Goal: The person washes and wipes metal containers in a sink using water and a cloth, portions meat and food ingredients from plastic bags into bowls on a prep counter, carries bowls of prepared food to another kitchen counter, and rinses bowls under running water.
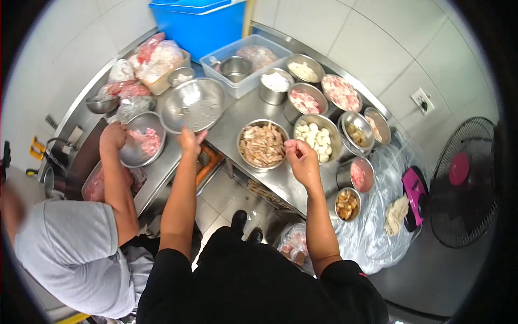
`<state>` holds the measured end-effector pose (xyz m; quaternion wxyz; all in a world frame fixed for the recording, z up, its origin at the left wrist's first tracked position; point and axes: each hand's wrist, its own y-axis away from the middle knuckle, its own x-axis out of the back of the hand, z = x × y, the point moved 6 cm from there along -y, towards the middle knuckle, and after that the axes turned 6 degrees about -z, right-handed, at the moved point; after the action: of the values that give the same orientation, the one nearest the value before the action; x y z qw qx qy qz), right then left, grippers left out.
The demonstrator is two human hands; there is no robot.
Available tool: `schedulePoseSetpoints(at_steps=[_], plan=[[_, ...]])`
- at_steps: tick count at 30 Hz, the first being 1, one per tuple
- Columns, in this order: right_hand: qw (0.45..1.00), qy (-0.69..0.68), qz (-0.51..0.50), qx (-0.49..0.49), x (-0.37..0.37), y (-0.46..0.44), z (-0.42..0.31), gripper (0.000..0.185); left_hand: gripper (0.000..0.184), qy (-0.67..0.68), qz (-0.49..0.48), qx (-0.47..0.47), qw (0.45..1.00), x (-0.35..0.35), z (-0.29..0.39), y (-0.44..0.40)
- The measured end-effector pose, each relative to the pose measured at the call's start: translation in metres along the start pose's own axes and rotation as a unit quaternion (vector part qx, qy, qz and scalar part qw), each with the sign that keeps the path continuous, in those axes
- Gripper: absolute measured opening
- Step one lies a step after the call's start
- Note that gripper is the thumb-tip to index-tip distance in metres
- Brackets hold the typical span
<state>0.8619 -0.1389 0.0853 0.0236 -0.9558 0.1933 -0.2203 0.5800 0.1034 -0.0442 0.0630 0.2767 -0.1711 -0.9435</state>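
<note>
My left hand [190, 142] is closed on the near rim of a perforated metal colander [189, 102], which tilts above the steel counter. The inside of the colander looks wet, with small bits in it. My right hand [303, 164] has its fingers drawn together at the right rim of a metal bowl [263, 144] of cooked meat strips. Whatever those fingers hold, if anything, is hidden. Just beyond that hand, a metal bowl of white balls [314, 136] stands on the counter.
A co-worker's hand [113, 137] reaches into a bowl with raw meat [147, 141] at left. Several metal containers of meat, including minced meat [341, 92], line the right side. A plastic tub [248, 89], blue cooler [199, 24] and bagged meat stand behind; a fan [468, 183] is far right.
</note>
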Motion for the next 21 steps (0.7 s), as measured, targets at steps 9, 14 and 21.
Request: schedulePoseSetpoints(at_steps=[9, 14, 21], plan=[[0.960, 0.229, 0.040, 0.154, -0.013, -0.029, -0.040, 0.032, 0.068, 0.006, -0.010, 0.000, 1.000, -0.002, -0.001, 0.013], [0.947, 0.295, -0.081, 0.095, -0.053, -0.066, -0.011, 0.039, 0.050, -0.026, 0.039, -0.051, 0.998, 0.026, -0.014, 0.030], [0.984, 0.074, 0.062, 0.153, -0.003, -0.030, -0.037, 0.028, 0.019, -0.273, -0.143, -0.269, 0.912, -0.005, -0.012, 0.129]])
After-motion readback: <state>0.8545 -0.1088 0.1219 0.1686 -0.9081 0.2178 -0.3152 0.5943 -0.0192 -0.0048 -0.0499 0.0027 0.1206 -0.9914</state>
